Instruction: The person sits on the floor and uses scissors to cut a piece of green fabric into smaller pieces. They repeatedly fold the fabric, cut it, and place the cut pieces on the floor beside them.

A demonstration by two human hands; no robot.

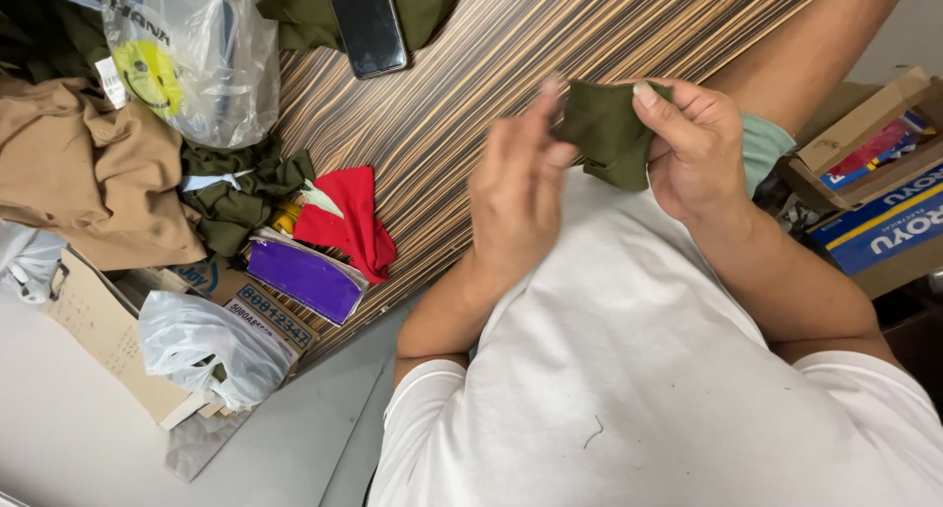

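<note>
My right hand (695, 148) pinches a small folded piece of olive green cloth (611, 134) between thumb and fingers, just above my white shirt. My left hand (518, 188) is raised beside it, fingers together and slightly blurred, its fingertips touching the cloth's left edge. Whether the left hand grips the cloth I cannot tell. Both hands hover over the striped wooden table (462, 94).
A black phone (366, 21) lies at the table's far edge. A red cloth (349, 222), olive scraps (236, 197), a purple packet (305, 279), tan fabric (93, 168) and plastic bags (196, 55) crowd the left. Cardboard boxes (874, 173) stand at the right.
</note>
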